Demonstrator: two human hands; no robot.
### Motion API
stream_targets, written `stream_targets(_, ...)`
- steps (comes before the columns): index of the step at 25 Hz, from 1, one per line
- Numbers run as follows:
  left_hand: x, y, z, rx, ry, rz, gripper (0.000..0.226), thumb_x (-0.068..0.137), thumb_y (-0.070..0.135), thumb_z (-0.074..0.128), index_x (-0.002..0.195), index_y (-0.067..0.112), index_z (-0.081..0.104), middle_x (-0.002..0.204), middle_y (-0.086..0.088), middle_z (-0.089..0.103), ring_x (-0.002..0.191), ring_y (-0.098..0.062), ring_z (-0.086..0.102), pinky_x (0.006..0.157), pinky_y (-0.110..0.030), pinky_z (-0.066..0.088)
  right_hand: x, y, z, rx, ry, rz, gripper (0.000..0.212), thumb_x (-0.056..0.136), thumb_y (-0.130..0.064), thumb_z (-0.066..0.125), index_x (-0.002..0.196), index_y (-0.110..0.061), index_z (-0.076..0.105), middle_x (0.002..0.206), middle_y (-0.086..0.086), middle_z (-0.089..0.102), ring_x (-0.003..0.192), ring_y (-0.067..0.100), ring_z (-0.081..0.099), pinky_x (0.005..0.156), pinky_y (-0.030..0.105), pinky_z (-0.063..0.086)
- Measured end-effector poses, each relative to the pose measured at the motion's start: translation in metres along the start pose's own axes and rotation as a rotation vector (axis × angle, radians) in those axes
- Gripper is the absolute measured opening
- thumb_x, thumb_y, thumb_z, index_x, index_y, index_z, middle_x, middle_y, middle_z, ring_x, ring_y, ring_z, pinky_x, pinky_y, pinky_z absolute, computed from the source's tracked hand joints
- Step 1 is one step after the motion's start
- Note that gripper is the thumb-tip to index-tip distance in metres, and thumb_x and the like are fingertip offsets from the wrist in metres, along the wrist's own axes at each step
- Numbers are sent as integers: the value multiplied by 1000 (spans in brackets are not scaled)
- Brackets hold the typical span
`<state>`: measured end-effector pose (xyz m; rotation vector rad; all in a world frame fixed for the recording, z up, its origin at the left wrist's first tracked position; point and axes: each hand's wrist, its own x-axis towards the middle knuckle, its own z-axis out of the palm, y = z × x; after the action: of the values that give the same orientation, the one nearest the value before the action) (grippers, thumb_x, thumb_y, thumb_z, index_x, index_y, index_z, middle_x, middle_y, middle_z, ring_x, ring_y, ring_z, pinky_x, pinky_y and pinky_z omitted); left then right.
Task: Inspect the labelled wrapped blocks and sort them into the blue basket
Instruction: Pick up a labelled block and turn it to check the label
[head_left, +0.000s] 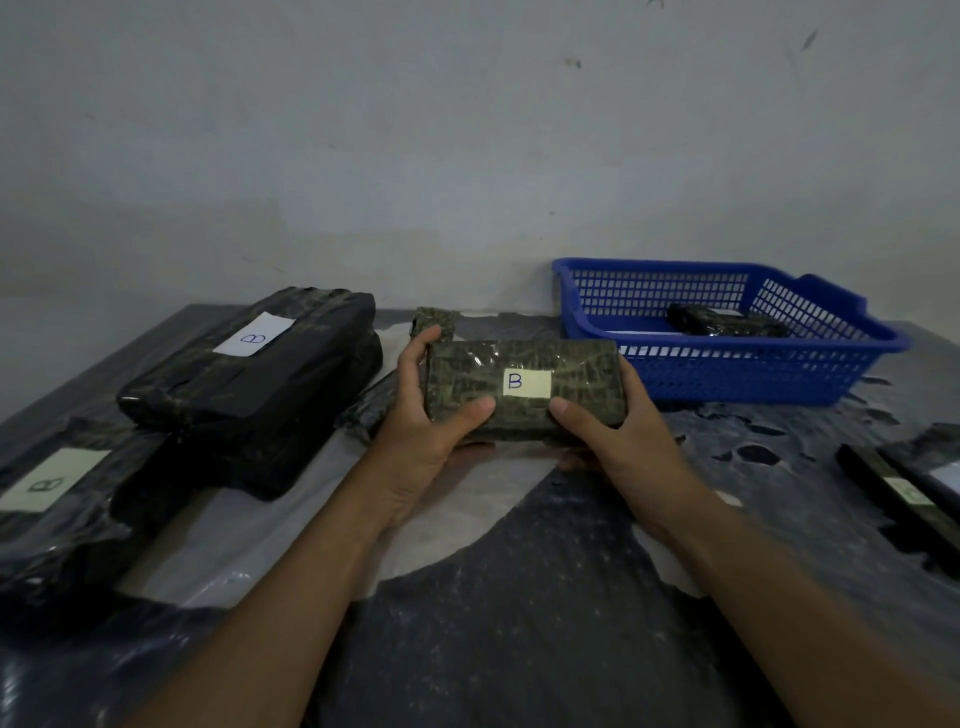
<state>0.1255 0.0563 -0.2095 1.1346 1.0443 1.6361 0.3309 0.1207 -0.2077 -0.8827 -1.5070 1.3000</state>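
Head view: centre frame, the greenish plastic-wrapped rectangular block with a white "B" label (524, 387) is held just above the bench (519, 649), left of the blue plastic mesh basket (769, 374). It looks dense and stiff, and the film wrap is probably slick, so grip it at the short ends. The left hand (431, 415) and right hand (618, 431) do that, fingers curled round each end with thumbs on the top face. A black wrapped block (727, 319) lies in the basket; a larger black "B" block (249, 364) sits mid-left.

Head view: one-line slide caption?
Both hands, left and right, hold a B-labelled wrapped block beside the blue basket.
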Motion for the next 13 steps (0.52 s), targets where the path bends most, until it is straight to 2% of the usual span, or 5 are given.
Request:
stream_targets(2, 0, -2, -1, 52, 10, 37, 85, 80, 15, 82, 141, 55, 38, 147, 1, 51, 130, -26, 60, 101, -58, 53, -3, -1, 3, -44, 29, -29, 83, 81, -33, 86, 150, -37, 41, 128, -8, 68, 106, 11, 73, 82, 43, 64)
stream_targets(5, -1, -1, 2, 22, 18, -4, 91, 80, 17, 85, 146, 53, 33, 145, 2, 55, 122, -25, 66, 85, -49, 61, -6, -4, 5, -58, 52, -34, 87, 73, -38, 90, 146, -38, 43, 126, -9, 69, 111, 14, 71, 92, 49, 61)
stream_targets(7, -3, 1, 4, 28, 26, -36, 89, 80, 21, 84, 148, 49, 33, 141, 0, 60, 115, -26, 70, 75, -44, 63, -8, -6, 7, -77, 48, -54, 88, 70, -38, 90, 143, -39, 43, 125, -12, 68, 108, 6, 70, 90, 37, 62)
stream_targets(10, -5, 4, 6, 71, 42, 4, 77, 88, 12, 76, 145, 45, 37, 134, -1, 65, 110, -27, 72, 75, -49, 64, -12, -9, 9, -82, 52, -59, 84, 69, -39, 90, 139, -40, 44, 120, -16, 69, 103, -1, 70, 83, 20, 59)
stream_targets(13, -7, 7, 8, 100, 22, 23, 76, 84, 17, 79, 140, 51, 40, 133, 2, 65, 110, -26, 72, 75, -53, 63, -11, -9, 11, -46, 112, -25, 72, 65, -46, 90, 129, -32, 58, 112, -9, 76, 99, 12, 75, 84, 36, 61)
